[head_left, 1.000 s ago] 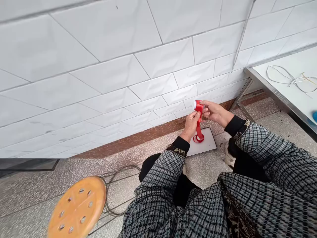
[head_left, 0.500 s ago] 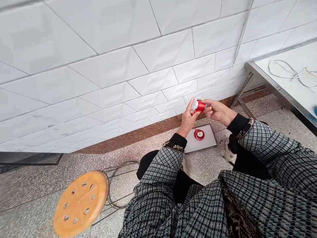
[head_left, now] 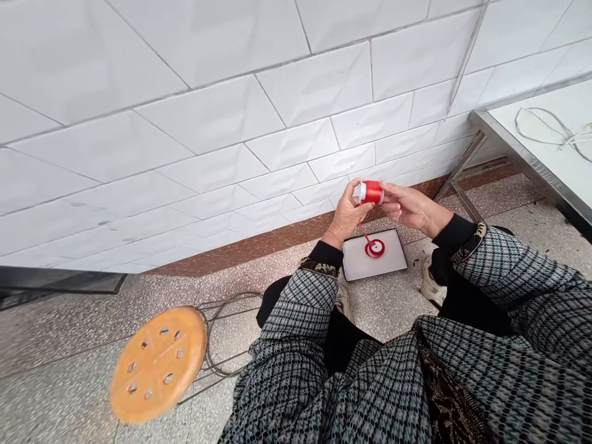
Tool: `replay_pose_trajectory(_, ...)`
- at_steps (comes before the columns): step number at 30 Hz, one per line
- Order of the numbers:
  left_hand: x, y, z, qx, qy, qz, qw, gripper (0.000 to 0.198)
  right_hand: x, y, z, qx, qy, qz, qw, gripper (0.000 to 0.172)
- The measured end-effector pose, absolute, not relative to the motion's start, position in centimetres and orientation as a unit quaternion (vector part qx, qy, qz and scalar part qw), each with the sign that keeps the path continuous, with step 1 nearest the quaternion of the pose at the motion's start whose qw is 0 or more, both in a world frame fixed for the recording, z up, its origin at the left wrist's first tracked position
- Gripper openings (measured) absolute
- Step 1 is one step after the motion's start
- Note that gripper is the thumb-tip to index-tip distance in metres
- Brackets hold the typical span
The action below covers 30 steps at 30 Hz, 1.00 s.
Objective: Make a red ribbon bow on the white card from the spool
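Between my two hands is a white-ended spool (head_left: 371, 192) with shiny red ribbon wound around its middle, held on its side. The fingers of my left hand (head_left: 346, 214) close around its white left end. At the other end, the fingertips of my right hand (head_left: 409, 208) rest against the spool. A narrow red ribbon (head_left: 364, 232) runs from beneath my left hand down to a flat roll of red ribbon (head_left: 378, 248) with a white centre. That roll lies on a shallow white tray (head_left: 358, 265) with a dark edge, on the floor between my feet.
A round orange stool (head_left: 160, 364) with holes in its seat is at the lower left. White wall tiles (head_left: 213, 160) rise in front. A metal-edged table (head_left: 531, 157) at the right bears a loose white cable (head_left: 550, 126).
The spool has turned slightly, showing more of its red side. My right fingers are straighter along its end. More of the ribbon running down to the roll shows. The view has shifted slightly.
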<state>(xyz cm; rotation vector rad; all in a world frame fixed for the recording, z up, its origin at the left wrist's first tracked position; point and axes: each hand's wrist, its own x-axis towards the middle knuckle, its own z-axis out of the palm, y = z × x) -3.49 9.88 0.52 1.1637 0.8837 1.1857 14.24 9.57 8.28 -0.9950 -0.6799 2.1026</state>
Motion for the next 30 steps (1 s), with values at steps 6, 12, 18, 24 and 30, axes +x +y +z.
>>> replay_pose_trajectory(6,-2.6,9.3,0.3,0.439,0.381,0.550,0.600,0.086,12.4,8.2,7.5,-0.420,-0.427,0.679,0.425,0.026)
replay_pose_trajectory(12,-0.4,8.0,-0.4,0.423,0.455,0.553,0.555,0.043,12.6,9.7,8.2,-0.413,-0.229,0.724,0.502,0.018)
replay_pose_trajectory(18,-1.0,7.7,0.3,0.521,0.521,0.545,0.399,0.021,13.3,10.6,8.7,-0.410,-0.126,0.775,0.463,0.012)
replay_pose_trajectory(24,-1.1,7.5,0.1,0.546,0.532,0.533,0.368,0.024,13.6,10.4,9.0,-0.392,-0.077,0.804,0.439,0.019)
replay_pose_trajectory(30,-0.9,8.4,-0.7,0.521,0.508,0.547,0.414,0.020,13.8,9.9,9.9,-0.408,-0.052,0.818,0.402,0.024)
